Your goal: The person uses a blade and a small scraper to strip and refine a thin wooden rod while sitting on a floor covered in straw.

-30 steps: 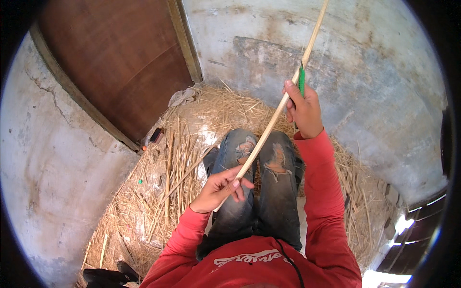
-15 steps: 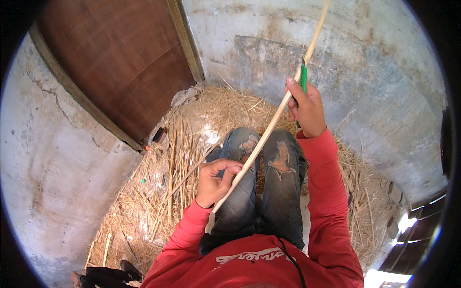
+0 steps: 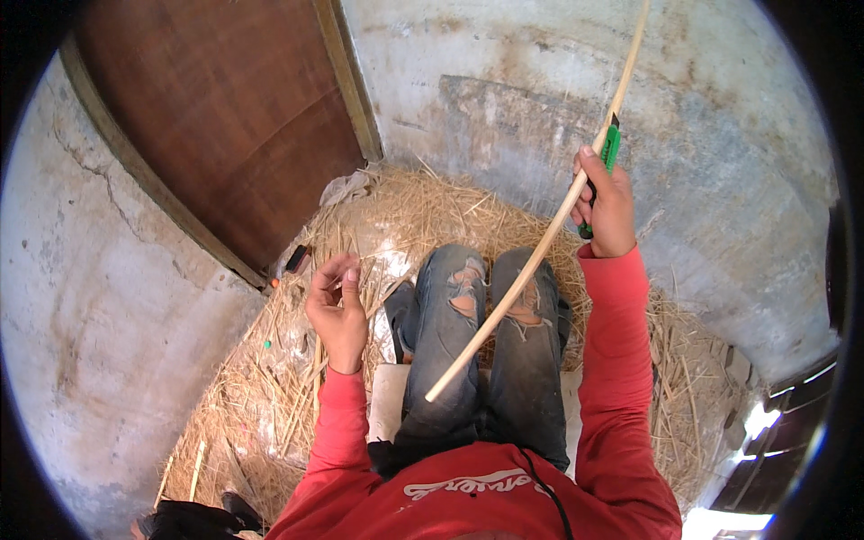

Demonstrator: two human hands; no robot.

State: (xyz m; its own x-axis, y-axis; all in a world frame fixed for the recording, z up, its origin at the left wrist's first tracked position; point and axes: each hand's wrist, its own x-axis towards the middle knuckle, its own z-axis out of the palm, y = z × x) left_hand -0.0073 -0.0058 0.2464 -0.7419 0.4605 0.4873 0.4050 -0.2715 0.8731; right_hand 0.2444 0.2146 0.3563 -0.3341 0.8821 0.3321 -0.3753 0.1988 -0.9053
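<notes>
My right hand (image 3: 614,209), raised at the right, closes around a long pale wooden strip (image 3: 507,299) and a green utility knife (image 3: 611,149). The knife's dark blade end lies against the strip just beyond my fingers. Slanting down across my knees, the strip has its near end free over my lap; its far end rises past the top of the view. My left hand (image 3: 338,315) is off the strip, to the left of my knees. Its fingers are curled with the thumb close to them, and I cannot make out whether a thin sliver is between them.
Straw-like shavings and loose strips (image 3: 270,396) cover the floor around me. A small dark block (image 3: 297,259) lies by the brown door (image 3: 225,117). Stained walls (image 3: 720,162) stand ahead and at the sides. Another person's dark-clothed leg (image 3: 193,520) shows at lower left.
My left hand has left the strip's near end and moved left and away from me. My right hand has shifted to the right with the strip and knife.
</notes>
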